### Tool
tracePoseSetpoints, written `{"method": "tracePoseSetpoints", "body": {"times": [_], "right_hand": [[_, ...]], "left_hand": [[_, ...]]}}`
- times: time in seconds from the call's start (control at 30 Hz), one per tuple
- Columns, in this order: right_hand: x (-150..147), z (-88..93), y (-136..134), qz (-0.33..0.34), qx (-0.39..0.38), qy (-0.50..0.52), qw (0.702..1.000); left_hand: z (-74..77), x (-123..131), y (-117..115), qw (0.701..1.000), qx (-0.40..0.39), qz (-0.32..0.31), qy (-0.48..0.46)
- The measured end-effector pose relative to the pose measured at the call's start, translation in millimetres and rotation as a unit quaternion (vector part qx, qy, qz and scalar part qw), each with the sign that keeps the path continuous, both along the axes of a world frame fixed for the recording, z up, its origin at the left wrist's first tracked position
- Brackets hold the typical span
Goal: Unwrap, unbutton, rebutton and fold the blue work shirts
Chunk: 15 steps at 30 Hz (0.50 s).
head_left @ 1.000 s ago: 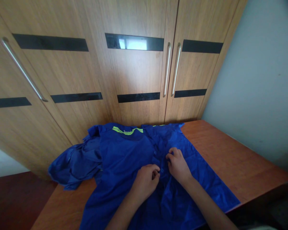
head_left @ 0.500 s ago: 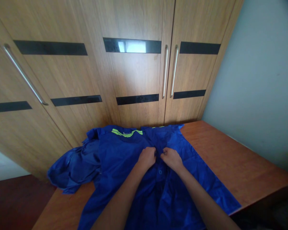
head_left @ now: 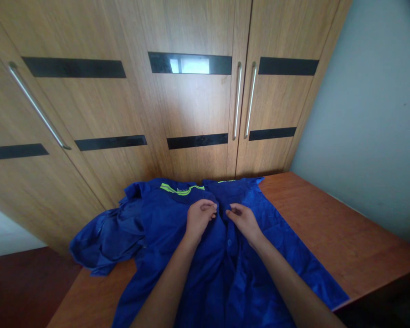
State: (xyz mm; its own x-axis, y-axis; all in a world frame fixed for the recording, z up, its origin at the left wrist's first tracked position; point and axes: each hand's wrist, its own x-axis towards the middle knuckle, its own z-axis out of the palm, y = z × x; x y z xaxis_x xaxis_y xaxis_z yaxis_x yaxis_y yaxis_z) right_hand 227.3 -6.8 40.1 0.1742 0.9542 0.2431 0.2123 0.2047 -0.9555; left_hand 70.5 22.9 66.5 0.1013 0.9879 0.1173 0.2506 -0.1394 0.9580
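Observation:
A blue button-front shirt (head_left: 171, 237) is spread out with its collar end toward the wardrobe. Bright yellow-green bands edge its neck, and a button shows on the front opening. Just below the collar, my left hand (head_left: 200, 219) is closed in a pinch at one edge of the opening. Across a small gap, my right hand (head_left: 245, 222) pinches the opposite edge, thumb against fingers. What lies right between the fingertips is partly hidden. One sleeve (head_left: 111, 239) lies bunched to the left.
Beneath the shirt is a reddish-brown wooden table (head_left: 331, 232), its front edge running along the lower right. Behind it stands a wooden wardrobe (head_left: 198, 105) with long metal handles (head_left: 237, 100) and dark strips. A pale wall (head_left: 369, 109) rises on the right.
Both hands have shifted slightly up toward the collar, and their fists have loosened into fingertip pinches. The left hand has turned so its thumb and fingers show. The shirt's front edges moved slightly.

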Motion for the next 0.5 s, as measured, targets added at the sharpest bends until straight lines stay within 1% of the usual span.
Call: {"method": "tracePoseSetpoints", "body": {"times": [0.13,0.23,0.37,0.5], "right_hand": [[-7.3,9.9,1.5,-0.010,0.020,0.046,0.999],[-8.1,9.2,0.1,-0.018,0.025,0.049,0.998],[-6.4,1.7,-2.8,-0.014,0.034,-0.016,0.999],[-5.0,-1.7,-7.8,-0.019,0.067,-0.123,0.990]], "left_hand": [[2.2,-1.9,-7.1,0.995,-0.045,0.004,-0.084],[-4.4,-0.7,-11.3,0.991,-0.058,0.009,-0.117],[-20.4,4.2,-13.3,0.991,-0.043,0.022,-0.122],[-30.9,6.6,-15.6,0.995,-0.004,0.026,-0.094]]}}
